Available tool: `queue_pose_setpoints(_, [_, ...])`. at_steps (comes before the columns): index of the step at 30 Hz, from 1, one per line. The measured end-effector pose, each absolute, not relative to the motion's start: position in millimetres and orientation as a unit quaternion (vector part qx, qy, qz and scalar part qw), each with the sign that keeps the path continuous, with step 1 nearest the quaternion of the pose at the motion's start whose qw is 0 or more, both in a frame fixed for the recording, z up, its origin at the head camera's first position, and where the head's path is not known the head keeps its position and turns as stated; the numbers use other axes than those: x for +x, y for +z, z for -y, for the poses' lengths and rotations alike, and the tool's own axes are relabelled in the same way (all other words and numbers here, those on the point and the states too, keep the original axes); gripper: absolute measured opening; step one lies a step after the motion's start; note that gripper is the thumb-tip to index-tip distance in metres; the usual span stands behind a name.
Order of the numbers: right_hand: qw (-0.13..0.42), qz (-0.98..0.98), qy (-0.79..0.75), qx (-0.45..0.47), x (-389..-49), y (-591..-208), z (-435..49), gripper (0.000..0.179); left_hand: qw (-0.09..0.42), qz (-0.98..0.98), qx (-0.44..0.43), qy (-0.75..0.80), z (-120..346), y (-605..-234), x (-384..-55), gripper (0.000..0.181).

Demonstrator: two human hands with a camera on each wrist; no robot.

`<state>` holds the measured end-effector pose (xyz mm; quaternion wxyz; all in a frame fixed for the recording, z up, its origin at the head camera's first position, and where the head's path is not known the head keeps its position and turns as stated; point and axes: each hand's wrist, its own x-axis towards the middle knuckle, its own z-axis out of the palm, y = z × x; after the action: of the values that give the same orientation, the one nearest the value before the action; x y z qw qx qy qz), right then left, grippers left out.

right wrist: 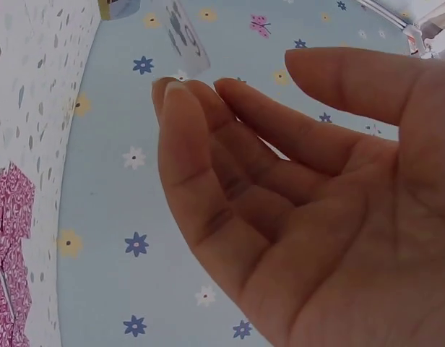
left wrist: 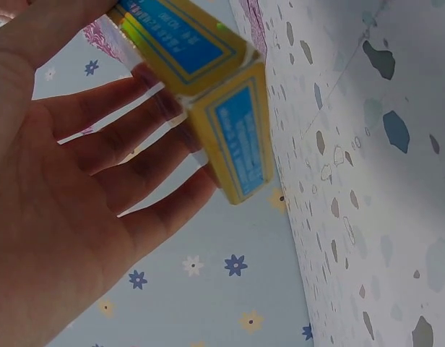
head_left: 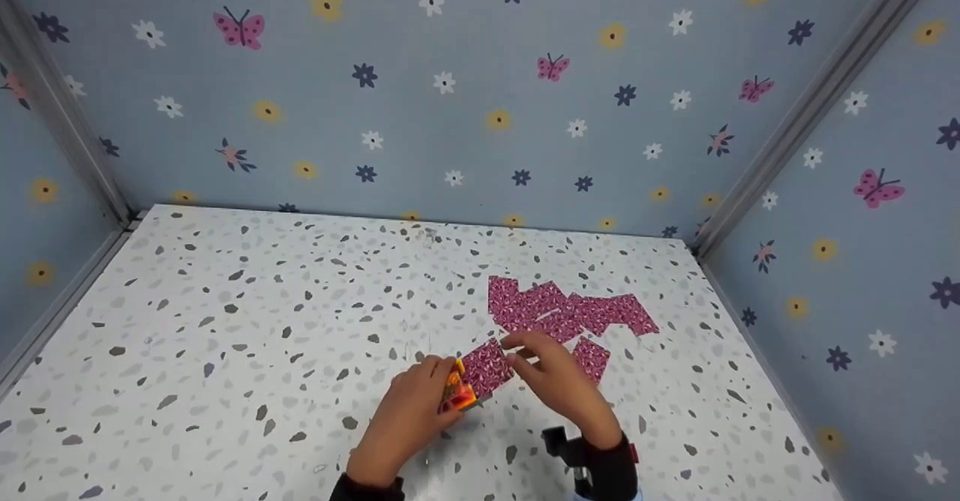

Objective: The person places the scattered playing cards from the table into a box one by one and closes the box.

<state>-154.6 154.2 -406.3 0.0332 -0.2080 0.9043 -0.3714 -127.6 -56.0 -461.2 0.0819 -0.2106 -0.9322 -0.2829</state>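
My left hand [head_left: 409, 411] grips a small card box [head_left: 457, 388], yellow and red on one side. In the left wrist view the same box [left wrist: 230, 123] shows blue and yellow panels between thumb and fingers. A playing card [head_left: 486, 366] with a pink patterned back sticks out of the box towards my right hand [head_left: 551, 377]. In the right wrist view the white face of a card [right wrist: 186, 40] hangs just beyond the bent fingertips [right wrist: 183, 108], and the thumb stands apart from the fingers.
Several pink-backed cards [head_left: 555, 310] lie spread and overlapping on the speckled white table [head_left: 300, 321], behind the right hand. One single card [head_left: 591, 358] lies beside that hand. Blue flowered panels [head_left: 465, 141] stand round the table at the back and sides.
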Motion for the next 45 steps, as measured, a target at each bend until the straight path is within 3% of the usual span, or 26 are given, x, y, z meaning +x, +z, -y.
queue_pose_setpoints(11, [0.136, -0.89, -0.366, -0.235, -150, -407, -140, 0.027, 0.045, 0.933, -0.205, -0.292, 56, -459, -129, 0.061])
queue_pose_setpoints(17, [0.172, -0.883, -0.361, -0.245, -150, -408, -136, 0.031, 0.062, 0.932, -0.209, -0.289, 56, -461, -130, 0.06])
queue_pose_setpoints(22, [0.148, -0.886, -0.368, -0.238, -154, -407, -151, 0.028, 0.08, 0.931, -0.214, -0.285, 57, -462, -128, 0.058])
queue_pose_setpoints(28, [0.105, -0.896, -0.386, -0.193, -164, -412, -178, 0.027, 0.065, 0.932, -0.207, -0.29, 56, -463, -128, 0.063])
queue_pose_setpoints(45, [0.102, -0.917, -0.386, 0.005, -200, -462, -249, 0.038, 0.043, 0.936, -0.2, -0.287, 54, -463, -128, 0.063])
